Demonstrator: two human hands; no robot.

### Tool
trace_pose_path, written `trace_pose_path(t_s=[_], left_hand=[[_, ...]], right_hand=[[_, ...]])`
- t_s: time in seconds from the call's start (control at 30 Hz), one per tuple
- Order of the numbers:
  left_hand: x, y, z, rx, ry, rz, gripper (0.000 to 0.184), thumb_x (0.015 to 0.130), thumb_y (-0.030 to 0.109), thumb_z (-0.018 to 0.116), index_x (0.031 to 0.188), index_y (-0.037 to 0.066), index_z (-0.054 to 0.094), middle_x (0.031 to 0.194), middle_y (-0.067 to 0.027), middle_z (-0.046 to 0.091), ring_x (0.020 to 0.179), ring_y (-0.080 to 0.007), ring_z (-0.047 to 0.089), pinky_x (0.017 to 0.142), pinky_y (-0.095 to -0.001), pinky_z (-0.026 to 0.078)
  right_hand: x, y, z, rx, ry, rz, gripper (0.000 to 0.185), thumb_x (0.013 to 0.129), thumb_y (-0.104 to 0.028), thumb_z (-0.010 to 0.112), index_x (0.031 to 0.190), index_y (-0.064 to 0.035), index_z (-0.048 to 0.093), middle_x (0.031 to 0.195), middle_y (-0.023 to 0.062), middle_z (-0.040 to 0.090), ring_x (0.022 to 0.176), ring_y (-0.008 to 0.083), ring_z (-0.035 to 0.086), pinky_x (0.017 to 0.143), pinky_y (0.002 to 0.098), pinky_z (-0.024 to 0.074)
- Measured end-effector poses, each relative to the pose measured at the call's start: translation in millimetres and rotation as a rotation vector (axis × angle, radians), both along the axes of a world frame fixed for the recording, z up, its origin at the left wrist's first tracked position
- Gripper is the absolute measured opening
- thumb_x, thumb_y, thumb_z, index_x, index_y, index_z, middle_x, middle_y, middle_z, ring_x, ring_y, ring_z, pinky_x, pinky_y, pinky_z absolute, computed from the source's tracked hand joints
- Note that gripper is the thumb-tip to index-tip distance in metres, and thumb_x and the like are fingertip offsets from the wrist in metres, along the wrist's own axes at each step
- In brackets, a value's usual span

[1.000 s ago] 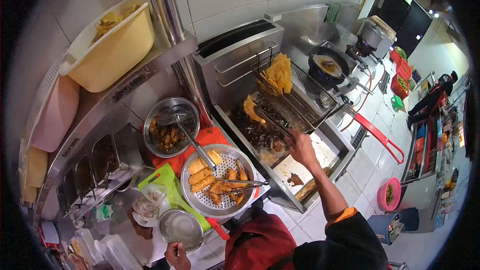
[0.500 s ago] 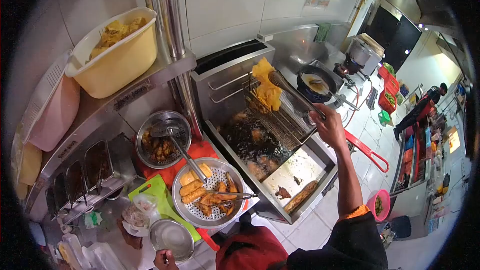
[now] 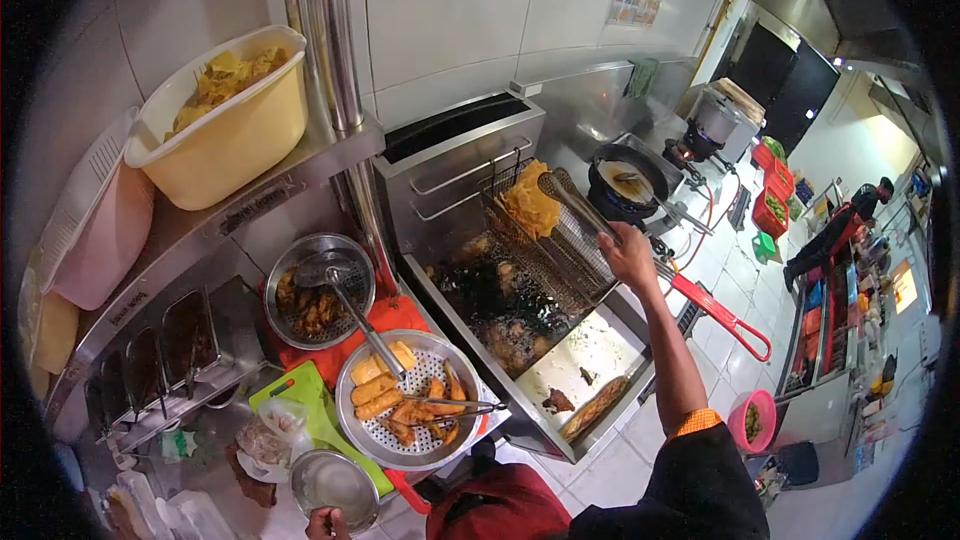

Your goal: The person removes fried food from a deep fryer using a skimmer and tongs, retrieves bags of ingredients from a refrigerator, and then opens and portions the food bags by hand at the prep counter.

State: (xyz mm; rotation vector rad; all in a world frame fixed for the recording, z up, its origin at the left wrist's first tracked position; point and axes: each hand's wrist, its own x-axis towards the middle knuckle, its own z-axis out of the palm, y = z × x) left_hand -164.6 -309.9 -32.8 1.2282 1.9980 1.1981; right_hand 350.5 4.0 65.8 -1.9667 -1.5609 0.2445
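My right hand (image 3: pixel 628 252) is closed on metal tongs (image 3: pixel 572 202), whose tips are at the yellow fried sheets (image 3: pixel 530 202) in the wire fryer basket (image 3: pixel 575 265). The basket rests over the fryer, its red handle (image 3: pixel 710 308) pointing right. Below it, pieces sit in dark bubbling oil (image 3: pixel 490 290). My left hand (image 3: pixel 326 524), partly cut off at the bottom edge, is at the rim of a metal bowl (image 3: pixel 335 488); its fingers look curled. A perforated pan (image 3: pixel 440 360) holds fried pieces and another pair of tongs (image 3: pixel 460 404).
A colander (image 3: pixel 320 290) with a ladle stands behind the pan. A green board (image 3: pixel 312 402) lies under a plastic bag (image 3: pixel 275 440). On the shelf is a yellow tub (image 3: pixel 235 145). A black wok (image 3: pixel 628 180) sits on a burner. Another person (image 3: pixel 840 230) stands far right.
My right hand has lifted the tongs from the oil to the basket. The curved yellow piece they held over the oil is now among the sheets there. The view has shifted slightly.
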Motion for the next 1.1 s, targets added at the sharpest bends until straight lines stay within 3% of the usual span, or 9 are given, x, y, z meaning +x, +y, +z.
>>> trace_pose_path(t_s=[0.17, 0.33, 0.37, 0.47, 0.63, 0.7, 0.87, 0.93, 1.1], left_hand=[[5, 5, 8, -0.025, -0.145, 0.043, 0.027, 0.085, 0.027, 0.060, 0.080, 0.001, 0.059, 0.062, -0.0019, 0.049, 0.055, -0.0110, 0.041, 0.052, -0.0257, 0.036], [-8, -5, -16, 0.072, 0.097, 0.048, 0.021, 0.083, 0.017, 0.057, 0.072, 0.001, 0.052, 0.060, -0.0012, 0.045, 0.056, -0.0091, 0.039, 0.050, -0.0259, 0.033], [-4, -3, -8, 0.057, 0.105, 0.069, 0.021, 0.083, 0.017, 0.057, 0.072, 0.001, 0.052, 0.060, -0.0012, 0.045, 0.056, -0.0091, 0.039, 0.050, -0.0259, 0.033], [-2, -7, 0, 0.073, -0.138, 0.104, 0.017, 0.082, 0.014, 0.060, 0.075, 0.000, 0.053, 0.060, 0.0040, 0.044, 0.056, -0.0035, 0.036, 0.049, -0.0211, 0.029], [-18, -17, 2, 0.011, -0.115, 0.127, 0.011, 0.080, 0.009, 0.062, 0.076, 0.000, 0.057, 0.058, 0.0054, 0.044, 0.052, -0.0011, 0.034, 0.046, -0.0188, 0.026], [-20, -15, 13, 0.108, -0.010, 0.119, 0.011, 0.080, 0.009, 0.061, 0.076, 0.000, 0.057, 0.056, 0.0058, 0.043, 0.050, -0.0004, 0.033, 0.045, -0.0187, 0.026], [-33, -27, 9, 0.084, -0.066, 0.107, 0.009, 0.080, 0.007, 0.061, 0.076, 0.000, 0.057, 0.054, 0.0056, 0.044, 0.050, -0.0001, 0.035, 0.043, -0.0180, 0.027], [-29, -21, 15, 0.115, -0.077, 0.036, 0.009, 0.080, 0.007, 0.061, 0.075, 0.001, 0.057, 0.053, 0.0054, 0.044, 0.048, -0.0002, 0.034, 0.043, -0.0180, 0.026], [-22, -8, 17, 0.220, 0.105, -0.111, 0.005, 0.073, 0.007, 0.065, 0.075, 0.004, 0.061, 0.052, 0.0006, 0.049, 0.043, -0.0042, 0.039, 0.041, -0.0207, 0.030]], right_hand=[[-11, -6, 14, 0.218, -0.155, -0.002, 0.033, 0.082, -0.022, 0.059, 0.104, 0.0022, 0.056, 0.083, 0.0268, 0.060, 0.078, 0.0396, 0.061, 0.066, 0.0424, 0.0459], [-12, -25, 12, 0.305, -0.233, 0.122, 0.029, 0.081, -0.016, 0.061, 0.105, -0.0001, 0.057, 0.068, 0.0244, 0.058, 0.056, 0.0368, 0.057, 0.053, 0.0413, 0.0433], [-21, -36, 22, 0.106, -0.184, 0.035, 0.031, 0.084, -0.019, 0.058, 0.106, 0.0022, 0.056, 0.090, 0.0246, 0.061, 0.086, 0.0385, 0.061, 0.071, 0.0381, 0.0466], [-5, -45, -8, 0.221, -0.331, 0.119, 0.031, 0.083, -0.015, 0.057, 0.109, 0.0025, 0.054, 0.088, 0.0239, 0.061, 0.078, 0.0359, 0.060, 0.070, 0.0396, 0.0453], [-63, -95, 31, 0.063, -0.109, 0.006, 0.036, 0.089, -0.020, 0.054, 0.114, 0.0060, 0.052, 0.105, 0.0229, 0.060, 0.097, 0.0242, 0.058, 0.082, 0.0329, 0.0446], [-77, -125, 11, -0.013, 0.259, 0.117, 0.037, 0.088, -0.014, 0.056, 0.117, 0.0078, 0.050, 0.108, 0.0197, 0.059, 0.101, 0.0220, 0.056, 0.087, 0.0342, 0.0426], [-216, -137, -64, 0.045, 0.333, 0.487, 0.036, 0.087, -0.012, 0.055, 0.120, 0.0007, 0.047, 0.096, 0.0107, 0.061, 0.086, 0.0141, 0.055, 0.073, 0.0287, 0.0456], [-283, -122, -76, -0.058, 0.346, 0.444, 0.035, 0.085, -0.009, 0.056, 0.116, 0.0044, 0.047, 0.093, 0.0205, 0.061, 0.082, 0.0306, 0.061, 0.071, 0.0405, 0.0459], [-377, -78, -150, 0.219, 0.234, 0.502, 0.039, 0.079, -0.006, 0.058, 0.116, 0.0006, 0.047, 0.093, 0.0237, 0.056, 0.078, 0.0365, 0.054, 0.068, 0.0443, 0.0422]])
